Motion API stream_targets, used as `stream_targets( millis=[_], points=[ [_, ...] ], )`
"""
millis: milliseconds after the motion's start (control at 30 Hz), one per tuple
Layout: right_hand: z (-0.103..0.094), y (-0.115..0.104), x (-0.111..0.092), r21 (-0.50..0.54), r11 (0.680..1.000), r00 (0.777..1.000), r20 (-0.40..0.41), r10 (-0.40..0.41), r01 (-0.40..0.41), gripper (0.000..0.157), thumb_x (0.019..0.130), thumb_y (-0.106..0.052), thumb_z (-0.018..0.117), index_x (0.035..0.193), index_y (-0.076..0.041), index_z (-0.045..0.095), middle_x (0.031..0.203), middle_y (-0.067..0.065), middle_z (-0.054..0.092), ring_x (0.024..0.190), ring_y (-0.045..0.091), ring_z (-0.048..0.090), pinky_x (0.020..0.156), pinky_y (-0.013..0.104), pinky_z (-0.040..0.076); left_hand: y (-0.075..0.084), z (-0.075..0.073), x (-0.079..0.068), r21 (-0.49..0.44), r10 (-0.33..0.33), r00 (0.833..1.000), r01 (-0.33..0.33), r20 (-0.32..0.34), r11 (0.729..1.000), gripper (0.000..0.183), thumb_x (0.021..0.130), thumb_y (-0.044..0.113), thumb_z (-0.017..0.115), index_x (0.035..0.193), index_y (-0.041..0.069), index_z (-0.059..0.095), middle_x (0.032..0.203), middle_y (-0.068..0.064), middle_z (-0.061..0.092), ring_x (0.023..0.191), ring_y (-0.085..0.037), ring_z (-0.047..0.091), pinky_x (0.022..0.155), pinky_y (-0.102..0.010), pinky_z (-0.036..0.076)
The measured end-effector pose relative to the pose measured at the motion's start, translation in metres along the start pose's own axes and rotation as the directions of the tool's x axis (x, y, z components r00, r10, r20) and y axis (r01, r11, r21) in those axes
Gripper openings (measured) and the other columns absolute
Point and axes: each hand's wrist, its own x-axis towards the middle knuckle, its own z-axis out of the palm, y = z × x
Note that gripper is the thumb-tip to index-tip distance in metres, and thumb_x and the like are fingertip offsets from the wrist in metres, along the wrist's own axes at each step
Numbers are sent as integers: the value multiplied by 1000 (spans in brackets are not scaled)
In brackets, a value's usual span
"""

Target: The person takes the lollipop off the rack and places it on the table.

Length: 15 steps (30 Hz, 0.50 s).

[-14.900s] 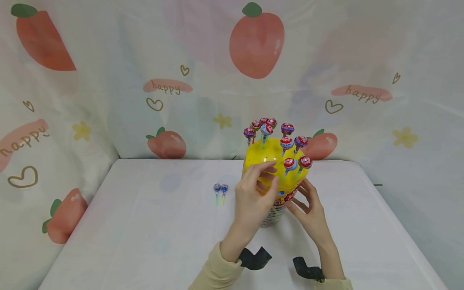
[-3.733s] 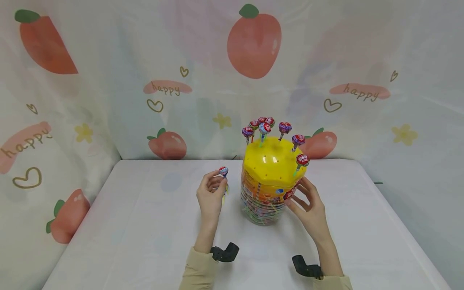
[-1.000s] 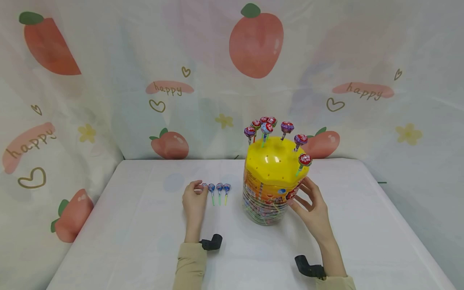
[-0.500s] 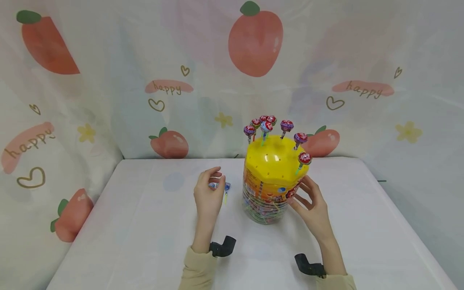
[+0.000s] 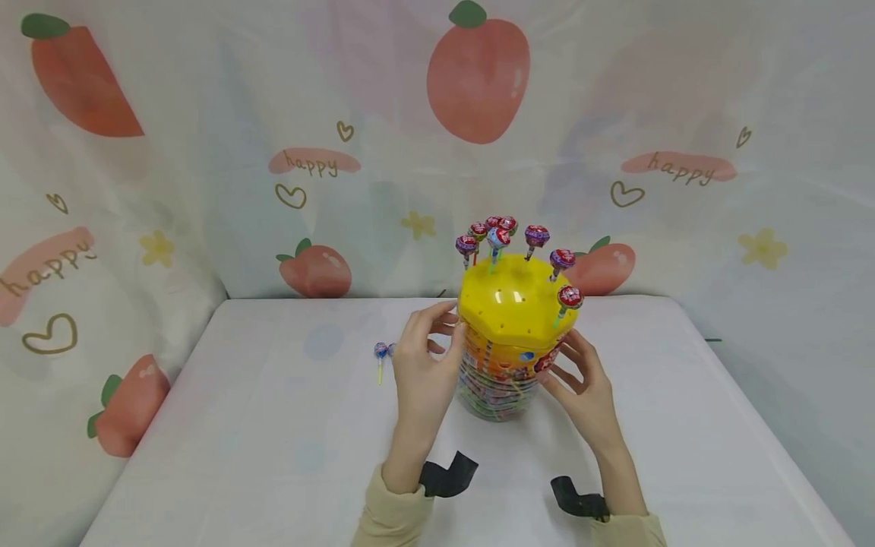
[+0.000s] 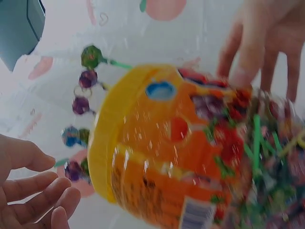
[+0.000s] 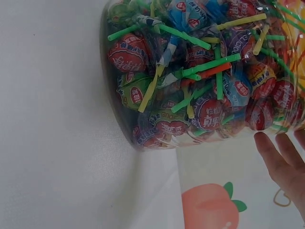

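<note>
A clear jar of lollipops point(image 5: 495, 395) with an orange label stands upright on the white table. Several lollipops point(image 5: 536, 235) are stuck upright in its yellow lid point(image 5: 513, 300), along the back and right; small holes dot the front. My left hand point(image 5: 427, 365) is beside the jar's left edge, and in the left wrist view its loosely bent fingers point(image 6: 43, 195) hold nothing close to the lid's lollipops. On the other side, my right hand point(image 5: 581, 391) rests its spread thumb and fingers against the jar; the right wrist view shows fingertips point(image 7: 264, 143) at the plastic.
Left of the jar, a lollipop with a yellow stick point(image 5: 380, 365) lies on the table point(image 5: 273, 425). A second lollipop head point(image 5: 392, 349) peeks out beside my left hand, which covers the area to its right. A fruit-patterned cloth point(image 5: 383, 76) hangs behind the table.
Two front lollipops have left the lid since the oldest frame. A second ago my left hand was at the left end of a lollipop row; it has moved right to the jar. The right hand stayed.
</note>
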Motion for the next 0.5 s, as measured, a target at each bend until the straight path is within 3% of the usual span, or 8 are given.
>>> stream_targets(
  millis=[233,500],
  points=[
    [-1,0,1,-4,1000,1000,-3,4,-4,75,86,-2,67,150,-18,31,143,0,42,123,-4,42,92,9,45,22,18,3,-74,70,995,-65,75,995,26,88,10,68,113,7,65,97,-7,66,83,-15,63,63,-21,50],
    [-1,1,-1,-14,1000,1000,-1,6,-6,76,86,-3,68,150,-17,31,143,7,42,122,-6,43,92,8,44,38,39,5,-81,119,977,-106,179,991,27,89,14,67,116,9,63,99,-4,68,84,-13,65,68,-16,51]
  ],
)
